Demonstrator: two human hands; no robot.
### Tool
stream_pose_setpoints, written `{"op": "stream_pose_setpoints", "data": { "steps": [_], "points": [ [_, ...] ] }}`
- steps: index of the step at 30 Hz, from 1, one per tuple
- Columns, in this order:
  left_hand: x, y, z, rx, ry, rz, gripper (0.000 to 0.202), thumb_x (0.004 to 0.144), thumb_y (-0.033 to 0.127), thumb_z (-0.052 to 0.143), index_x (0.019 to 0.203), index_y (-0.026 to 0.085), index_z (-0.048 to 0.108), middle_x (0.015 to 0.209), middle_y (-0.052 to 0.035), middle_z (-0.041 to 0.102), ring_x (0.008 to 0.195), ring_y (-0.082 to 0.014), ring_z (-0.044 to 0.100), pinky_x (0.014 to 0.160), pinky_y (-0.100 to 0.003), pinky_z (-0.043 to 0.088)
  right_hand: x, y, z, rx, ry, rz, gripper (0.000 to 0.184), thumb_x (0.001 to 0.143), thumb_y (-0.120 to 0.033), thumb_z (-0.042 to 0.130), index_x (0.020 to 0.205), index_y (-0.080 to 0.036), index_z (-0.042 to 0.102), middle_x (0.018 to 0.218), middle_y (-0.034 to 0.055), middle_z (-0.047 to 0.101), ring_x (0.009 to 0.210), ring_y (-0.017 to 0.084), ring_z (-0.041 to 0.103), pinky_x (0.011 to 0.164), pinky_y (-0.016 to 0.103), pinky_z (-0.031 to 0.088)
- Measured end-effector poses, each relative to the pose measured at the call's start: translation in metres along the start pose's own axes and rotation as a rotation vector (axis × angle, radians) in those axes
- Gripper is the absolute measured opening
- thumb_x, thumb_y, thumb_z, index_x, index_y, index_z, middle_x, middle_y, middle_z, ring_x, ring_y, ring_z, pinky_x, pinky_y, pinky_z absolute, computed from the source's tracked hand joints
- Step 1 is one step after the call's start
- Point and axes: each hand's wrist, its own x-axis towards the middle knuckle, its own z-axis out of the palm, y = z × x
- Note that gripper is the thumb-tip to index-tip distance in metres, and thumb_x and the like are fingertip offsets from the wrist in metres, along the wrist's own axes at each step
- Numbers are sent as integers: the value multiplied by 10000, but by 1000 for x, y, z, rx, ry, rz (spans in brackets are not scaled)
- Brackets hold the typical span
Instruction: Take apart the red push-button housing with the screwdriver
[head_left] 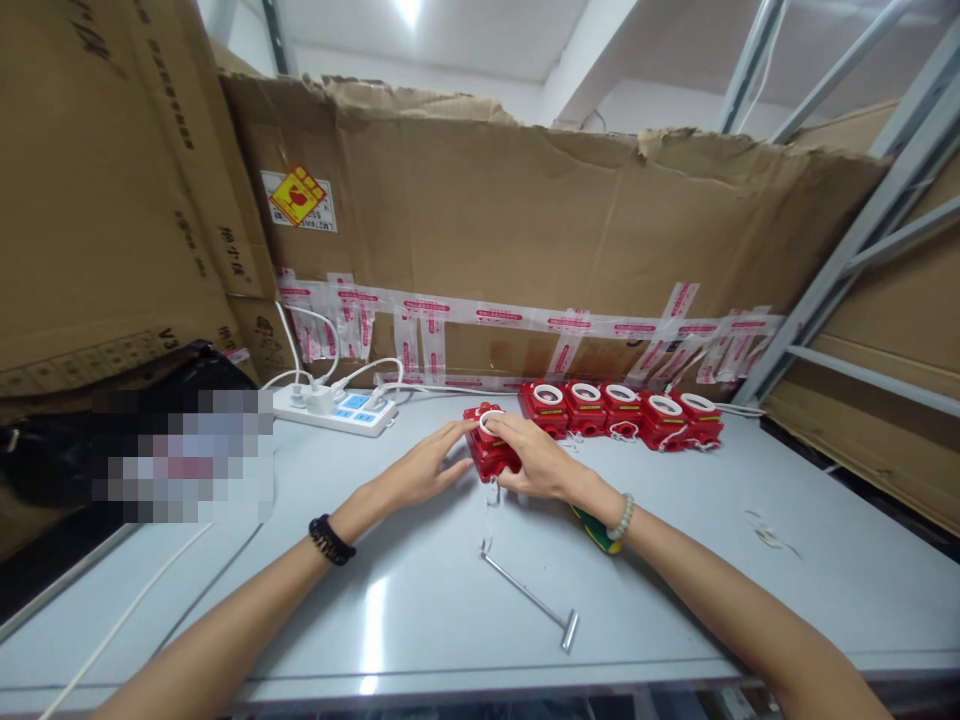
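A red box-shaped unit with a white ring on top stands on the grey table in front of me. My left hand lies against its left side with fingers stretched out toward it. My right hand is curled over its top and right side, gripping it. A thin cord hangs from the unit down to a small metal hammer lying on the table nearer to me. Just behind my right wrist lies a green and yellow tool handle, mostly hidden.
Several more red units stand in a row at the back right. A white power strip with plugs and cables sits back left. Taped cardboard walls enclose the table; a black bag lies at the left, metal shelving at the right.
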Motion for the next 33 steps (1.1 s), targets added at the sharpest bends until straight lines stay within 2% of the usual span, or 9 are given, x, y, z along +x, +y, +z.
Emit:
{"op": "stream_pose_setpoints", "data": {
  "steps": [8, 16, 21, 25, 29, 33],
  "points": [
    [-1, 4, -2, -21, -20, -13, 511, 906, 253, 470, 1377, 261, 271, 1402, -87, 398, 1269, -234, 402, 1072, -445, 323, 2, 0, -3, 15, 1, 8, 567, 615, -168, 617, 1164, -173, 475, 1199, 132, 547, 1096, 258, 503, 919, 389, 397],
    [-3, -1, -2, -19, -20, -45, 547, 869, 214, 491, 1371, 256, 278, 1367, -92, 434, 1220, -247, 448, 986, -432, 418, 0, -6, -5, 8, 12, 60, 501, 669, -152, 573, 1164, -169, 494, 1201, 134, 563, 1106, 261, 508, 907, 423, 400],
    [-6, -10, -7, 82, 7, -95, 546, 860, 214, 479, 1369, 221, 282, 1341, -122, 441, 1206, -270, 449, 949, -439, 428, 3, -11, -16, 12, 168, 121, 457, 738, -167, 530, 1193, -165, 485, 1241, 130, 541, 1170, 240, 463, 972, 432, 360],
    [-8, -21, -16, 195, 49, -100, 438, 874, 235, 461, 1302, 212, 374, 1291, -119, 470, 1170, -277, 468, 961, -460, 394, -7, -4, -27, 10, 228, 242, 321, 760, -193, 535, 1080, -183, 561, 1096, 91, 615, 1028, 223, 540, 929, 423, 395],
    [-10, -31, -22, 270, 79, -99, 351, 884, 268, 458, 1231, 216, 435, 1206, -103, 529, 1134, -272, 486, 943, -447, 393, -25, 9, -27, 4, 250, 350, 169, 776, -196, 524, 918, -168, 611, 928, 85, 651, 896, 217, 577, 821, 397, 447],
    [-10, -30, -21, 279, 72, -108, 317, 887, 277, 452, 1196, 207, 464, 1158, -102, 553, 1108, -274, 498, 926, -450, 393, -33, 13, -23, 27, 237, 422, 159, 822, -248, 499, 873, -163, 624, 859, 71, 671, 808, 188, 609, 752, 341, 474]
  ]
}}
